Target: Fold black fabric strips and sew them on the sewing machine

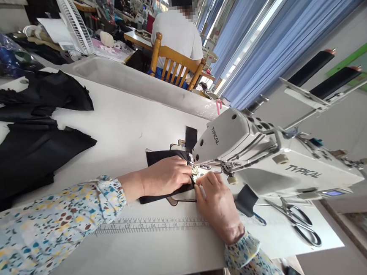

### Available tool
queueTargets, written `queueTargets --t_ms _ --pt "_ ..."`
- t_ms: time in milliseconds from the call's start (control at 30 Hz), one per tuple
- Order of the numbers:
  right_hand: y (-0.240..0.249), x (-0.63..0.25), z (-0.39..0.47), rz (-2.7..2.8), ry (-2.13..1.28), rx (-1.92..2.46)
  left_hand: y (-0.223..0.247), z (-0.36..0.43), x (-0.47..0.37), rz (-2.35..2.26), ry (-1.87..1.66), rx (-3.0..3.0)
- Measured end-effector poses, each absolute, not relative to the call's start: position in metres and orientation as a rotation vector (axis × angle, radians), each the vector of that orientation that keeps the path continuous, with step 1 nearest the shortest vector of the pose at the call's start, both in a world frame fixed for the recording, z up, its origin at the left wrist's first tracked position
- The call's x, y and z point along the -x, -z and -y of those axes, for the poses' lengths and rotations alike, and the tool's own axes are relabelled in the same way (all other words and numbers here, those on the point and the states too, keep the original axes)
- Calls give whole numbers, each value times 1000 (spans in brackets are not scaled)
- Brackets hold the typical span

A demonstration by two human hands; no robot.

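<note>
Evidently both hands are at work close to the needle of a white TYPICAL sewing machine (pixel 258 165), on a white table (pixel 116 134). A black fabric panel (pixel 159 157) lies flat just left of the presser foot area, its right edge reaching the needle. The left hand (pixel 166 177) lies over the panel, its fingers drawn narrowly together with the tips on the cloth near that edge; whether they pinch it or only press it, I cannot tell. The right hand (pixel 216 200) comes in from the other side, its fingers curled, thumb and forefinger close together at the panel's right edge; whether cloth is caught between them is hidden.

A small black fabric strip (pixel 191 139) lies just beyond the panel, beside the machine head. Right of the right hand rests another small black fabric piece (pixel 247 200), and further right lie black-handled scissors (pixel 301 223). A printed ruler scale (pixel 152 225) crosses the table on the near side of the panel. Well apart, at the left, are larger black fabric pieces (pixel 23 160). Beyond the table stand a white fan (pixel 76 27) and a wooden chair (pixel 177 61), where a person in a white shirt (pixel 174 36) sits facing away.
</note>
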State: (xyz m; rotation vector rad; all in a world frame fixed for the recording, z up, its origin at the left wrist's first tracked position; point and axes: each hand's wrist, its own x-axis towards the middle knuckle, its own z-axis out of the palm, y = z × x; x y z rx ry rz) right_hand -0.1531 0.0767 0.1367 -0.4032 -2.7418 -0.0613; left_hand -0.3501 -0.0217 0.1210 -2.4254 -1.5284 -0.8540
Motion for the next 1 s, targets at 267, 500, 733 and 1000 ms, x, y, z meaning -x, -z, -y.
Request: queueTargets --t_ms 267,500,733,1000 --pt "-141 155 -77 2771 190 332 -123 24 347 1547 836 2386" --pt "-149 158 -78 2856 307 228 -125 23 349 1557 814 2410" --pt "-153 161 -80 2918 371 147 -123 25 348 1663 944 2403" --pt "-154 153 -81 2913 273 141 -128 28 347 1634 833 2433"
